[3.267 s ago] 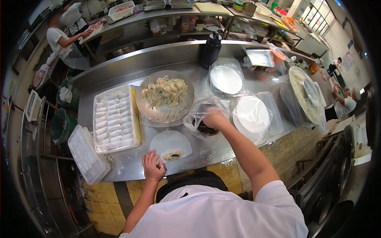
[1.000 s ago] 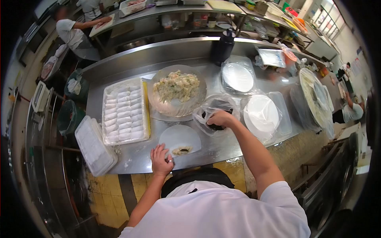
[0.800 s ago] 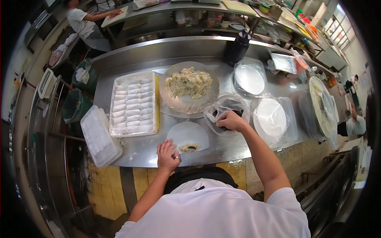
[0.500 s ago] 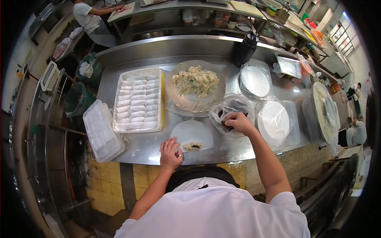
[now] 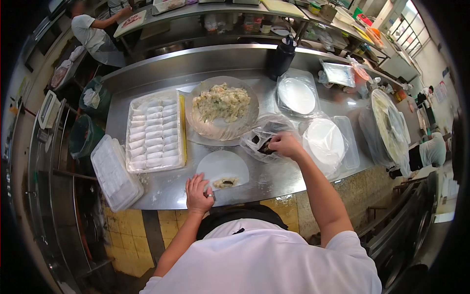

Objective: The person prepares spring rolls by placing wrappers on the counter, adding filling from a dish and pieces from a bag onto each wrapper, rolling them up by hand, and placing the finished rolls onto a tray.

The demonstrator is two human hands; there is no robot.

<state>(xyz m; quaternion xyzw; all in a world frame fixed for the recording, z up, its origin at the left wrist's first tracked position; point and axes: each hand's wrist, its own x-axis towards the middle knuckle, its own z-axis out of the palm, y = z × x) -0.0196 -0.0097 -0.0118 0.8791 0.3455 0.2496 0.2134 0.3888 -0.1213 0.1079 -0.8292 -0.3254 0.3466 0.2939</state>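
A round, thin white wrapper [image 5: 223, 161] lies on the steel table, with a small mound of pale filling [image 5: 226, 183] topped by a dark strip near its front edge. My left hand [image 5: 199, 194] rests at the wrapper's left edge, fingers stretched out and holding nothing. In a clear plastic bag [image 5: 258, 128] to the right are dark pieces of food [image 5: 264, 145] whose kind I cannot tell. My right hand [image 5: 286, 145] reaches into the bag's mouth, fingertips pinched on the dark food. Behind the wrapper, a big round platter [image 5: 200, 126] carries a heap of chopped filling [image 5: 221, 103].
A white tray of rolls [image 5: 154, 132] stands left, beside a lidded plastic box [image 5: 115, 174] at the table's edge. Bagged stacks of white wrappers [image 5: 323, 141] lie right, with a black bottle [image 5: 281, 58] behind. Another person [image 5: 93, 32] works at the far counter.
The whole view has shifted, so the table's things sit further left. My right hand stays in the bag, with its fingers slightly moved among the dark pieces. My left hand keeps its place.
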